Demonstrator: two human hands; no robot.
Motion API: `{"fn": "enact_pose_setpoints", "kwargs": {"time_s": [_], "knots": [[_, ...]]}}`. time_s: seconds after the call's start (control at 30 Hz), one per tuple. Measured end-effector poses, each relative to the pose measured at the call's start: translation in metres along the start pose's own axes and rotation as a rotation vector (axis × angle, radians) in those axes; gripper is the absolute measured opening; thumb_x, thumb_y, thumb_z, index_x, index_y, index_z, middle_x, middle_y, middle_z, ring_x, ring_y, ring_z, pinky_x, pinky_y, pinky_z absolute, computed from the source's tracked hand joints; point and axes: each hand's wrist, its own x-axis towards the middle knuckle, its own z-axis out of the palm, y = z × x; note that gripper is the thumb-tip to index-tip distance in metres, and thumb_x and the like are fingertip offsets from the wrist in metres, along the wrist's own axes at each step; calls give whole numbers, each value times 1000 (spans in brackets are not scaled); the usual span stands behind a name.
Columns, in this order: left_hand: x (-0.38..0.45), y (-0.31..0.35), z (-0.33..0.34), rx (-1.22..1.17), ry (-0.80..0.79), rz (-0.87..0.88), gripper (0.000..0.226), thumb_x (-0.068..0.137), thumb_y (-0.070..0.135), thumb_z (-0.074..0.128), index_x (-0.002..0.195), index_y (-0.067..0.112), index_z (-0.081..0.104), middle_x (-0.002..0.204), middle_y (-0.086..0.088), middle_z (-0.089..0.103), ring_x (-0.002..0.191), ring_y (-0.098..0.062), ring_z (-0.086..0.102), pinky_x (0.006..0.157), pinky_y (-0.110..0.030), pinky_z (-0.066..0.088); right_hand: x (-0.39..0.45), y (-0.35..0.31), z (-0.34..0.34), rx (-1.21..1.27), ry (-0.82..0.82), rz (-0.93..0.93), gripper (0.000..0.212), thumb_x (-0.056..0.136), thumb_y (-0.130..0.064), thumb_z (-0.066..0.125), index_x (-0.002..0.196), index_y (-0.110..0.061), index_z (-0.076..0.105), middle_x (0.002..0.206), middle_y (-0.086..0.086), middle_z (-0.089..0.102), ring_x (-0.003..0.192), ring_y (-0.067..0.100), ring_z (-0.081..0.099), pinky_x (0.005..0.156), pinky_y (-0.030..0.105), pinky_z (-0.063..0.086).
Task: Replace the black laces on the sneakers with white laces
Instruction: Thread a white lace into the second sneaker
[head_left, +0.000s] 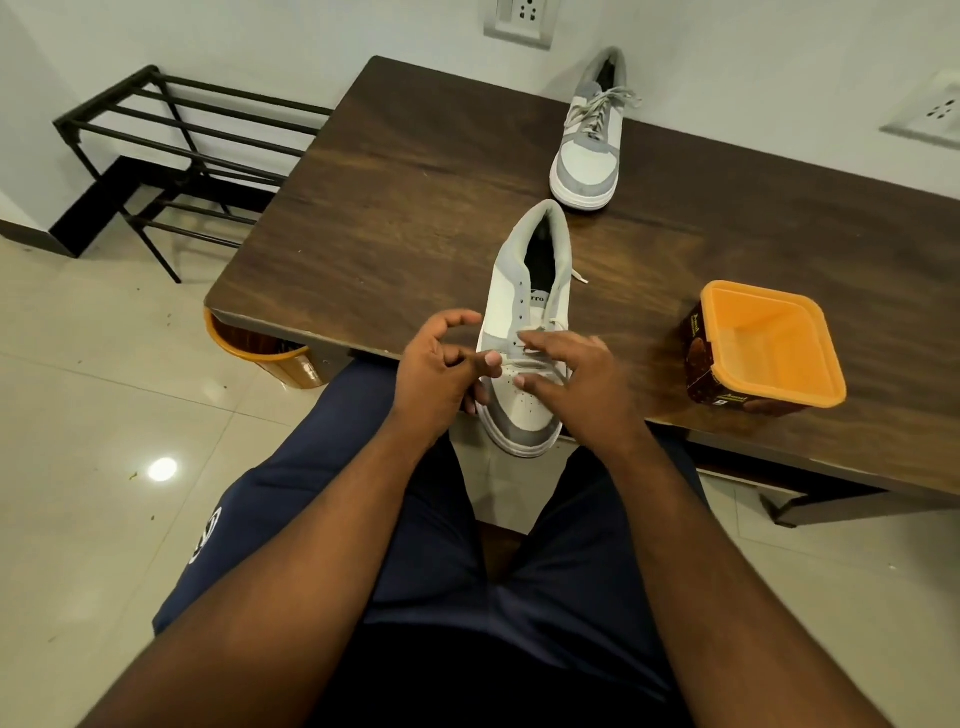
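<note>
At the near edge of the dark wooden table, both hands work on a white and grey sneaker whose toe juts just past that edge toward the person's lap. The left hand is half curled, its thumb and forefinger pinching a strand of the white lace at the sneaker's left side, the other fingers bent loosely above. The right hand lies spread over the lower eyelets, fingers fairly open and resting on the lace and tongue; whether it actually grips the lace I cannot tell. A loose lace end trails off the sneaker's right side onto the wood.

Toward the far edge, well apart, stands the second sneaker, laced in white and tied, heel toward the wall. Near the right part of the near edge sits an orange tub with a brown printed wall, open at the top. Under the table's left corner an orange bin peeks out. A black metal rack stands against the wall to the left, on pale glossy floor tiles. Wall sockets show above the table.
</note>
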Motion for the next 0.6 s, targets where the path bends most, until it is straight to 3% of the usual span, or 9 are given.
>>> {"fn": "enact_pose_setpoints", "kwargs": {"time_s": [0.07, 0.13, 0.23, 0.33, 0.4, 0.47, 0.53, 0.6], "knots": [[1, 1, 5, 58, -38, 17, 42, 83, 8, 74, 117, 15, 51, 60, -11, 66, 40, -18, 55, 37, -23, 41, 2, -7, 5, 108, -100, 19, 55, 77, -24, 79, 129, -32, 61, 110, -10, 70, 105, 4, 61, 99, 34, 43], [4, 3, 8, 102, -65, 32, 44, 82, 11, 76, 118, 13, 50, 55, -11, 61, 37, -19, 52, 35, -23, 38, 3, -9, 8, 192, -80, 24, 44, 76, -17, 80, 118, -24, 69, 103, -6, 73, 96, 4, 66, 94, 34, 49], [9, 9, 12, 163, -50, 49, 40, 81, 14, 77, 113, 11, 52, 47, -2, 58, 33, -18, 48, 34, -22, 36, 5, -9, 3, 415, -12, 56, 22, 75, -6, 79, 96, -10, 76, 87, 1, 74, 78, 6, 68, 74, 21, 54], [18, 16, 14, 126, 50, 69, 23, 88, 14, 71, 104, 4, 58, 59, -15, 63, 37, -15, 53, 35, -20, 37, 10, -4, -4, 554, 88, 164, 13, 77, -4, 78, 87, -12, 76, 78, -8, 74, 74, 4, 69, 71, 16, 53], [29, 15, 15, 168, 147, 103, 16, 91, 17, 67, 96, 2, 62, 69, -21, 66, 46, -14, 57, 42, -24, 45, 16, 3, -8, 548, 206, 239, 10, 81, -8, 75, 82, -17, 75, 75, -7, 74, 72, 5, 68, 69, 20, 55], [44, 11, 18, 353, 220, 121, 18, 90, 25, 68, 87, 8, 65, 71, -8, 67, 56, -9, 57, 55, -28, 51, 23, 9, -10, 472, 304, 264, 9, 85, -13, 71, 80, -20, 72, 76, -4, 72, 69, 5, 65, 65, 22, 55], [56, 13, 25, 485, 222, 107, 27, 85, 38, 72, 80, 12, 65, 70, 2, 64, 58, -5, 53, 59, -26, 49, 30, 10, -7, 378, 339, 255, 7, 87, -16, 68, 82, -20, 70, 79, -3, 70, 70, 5, 62, 62, 21, 52], [64, 16, 33, 522, 182, 75, 37, 77, 45, 77, 77, 12, 62, 67, 3, 65, 56, -7, 59, 58, -29, 53, 36, 8, -4, 285, 338, 218, 8, 88, -14, 64, 88, -16, 72, 89, -1, 69, 78, 5, 61, 68, 14, 49]]}}
